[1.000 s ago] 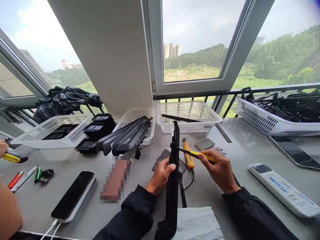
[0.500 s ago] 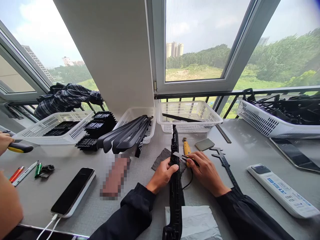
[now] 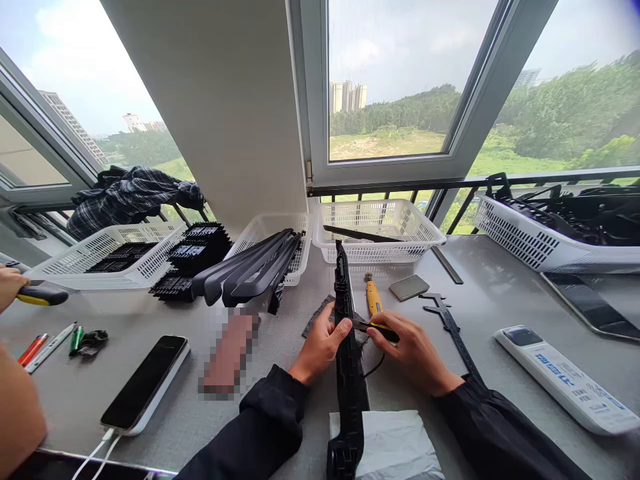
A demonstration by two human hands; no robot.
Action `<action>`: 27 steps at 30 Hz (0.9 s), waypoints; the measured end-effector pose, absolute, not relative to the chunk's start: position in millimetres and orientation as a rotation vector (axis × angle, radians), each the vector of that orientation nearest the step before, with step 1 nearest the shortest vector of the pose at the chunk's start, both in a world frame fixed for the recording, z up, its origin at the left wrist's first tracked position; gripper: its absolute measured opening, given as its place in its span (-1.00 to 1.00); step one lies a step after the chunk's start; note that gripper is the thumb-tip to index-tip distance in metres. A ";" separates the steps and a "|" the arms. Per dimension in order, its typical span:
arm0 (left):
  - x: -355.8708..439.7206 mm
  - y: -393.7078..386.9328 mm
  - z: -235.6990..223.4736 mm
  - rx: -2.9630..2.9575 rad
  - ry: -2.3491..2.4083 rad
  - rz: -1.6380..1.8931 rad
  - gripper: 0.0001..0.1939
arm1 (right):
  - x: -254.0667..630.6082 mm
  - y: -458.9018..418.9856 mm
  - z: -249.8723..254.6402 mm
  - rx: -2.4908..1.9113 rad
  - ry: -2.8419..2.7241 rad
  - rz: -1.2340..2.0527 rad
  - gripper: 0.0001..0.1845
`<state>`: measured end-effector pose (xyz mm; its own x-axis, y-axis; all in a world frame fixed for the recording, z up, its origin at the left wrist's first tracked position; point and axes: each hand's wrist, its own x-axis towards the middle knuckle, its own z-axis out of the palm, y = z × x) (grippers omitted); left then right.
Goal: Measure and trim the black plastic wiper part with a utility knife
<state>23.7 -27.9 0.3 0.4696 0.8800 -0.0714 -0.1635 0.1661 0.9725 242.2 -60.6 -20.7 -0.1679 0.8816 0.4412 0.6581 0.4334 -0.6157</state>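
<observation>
My left hand (image 3: pixel 320 347) grips a long black plastic strip (image 3: pixel 345 373) near its middle; the strip runs from the table's near edge away toward the baskets. My right hand (image 3: pixel 407 350) holds a yellow and black utility knife (image 3: pixel 377 328) with its blade against the right side of the strip, just beside my left fingers. A dark grey cloth pad (image 3: pixel 320 317) lies under the strip. A second yellow tool (image 3: pixel 373 297) lies behind my right hand.
White baskets (image 3: pixel 395 250) at the back hold black parts. On the grey table lie a phone (image 3: pixel 145 383), a white remote (image 3: pixel 565 377), a black notched bar (image 3: pixel 450 327), a white sheet (image 3: pixel 395 447) and pens (image 3: pixel 45 347). Another person's hand (image 3: pixel 10 287) holds a tool at far left.
My right hand has drawn the knife in from the right and down along the strip toward me. The strip has tilted slightly. The other person's hand barely moved.
</observation>
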 end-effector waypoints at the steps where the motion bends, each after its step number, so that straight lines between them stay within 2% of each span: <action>1: 23.4 -29.0 1.1 1.194 0.785 0.847 -0.23 | 242.4 -60.3 -20.4 -1.310 -1.894 0.359 -0.75; 7: 24.0 -36.8 -3.1 1.318 0.808 0.712 -0.42 | 249.1 -55.6 -18.3 -1.392 -1.766 0.278 -0.67; 12: 24.9 -36.9 -5.1 1.284 0.776 0.696 -0.40 | 254.9 -54.1 -15.1 -1.422 -1.684 0.175 -0.64; 18: 24.9 -35.3 -4.2 1.231 0.770 0.698 -0.47 | 250.5 -56.3 -14.0 -1.336 -1.695 0.198 -0.75; 24: 25.4 -35.6 -4.1 1.209 0.778 0.683 -0.45 | 243.9 -56.8 -19.8 -1.275 -1.793 0.222 -0.88; 27: 25.6 -35.1 -3.6 1.210 0.794 0.686 -0.47 | 242.5 -55.4 -22.5 -1.241 -1.841 0.258 -0.86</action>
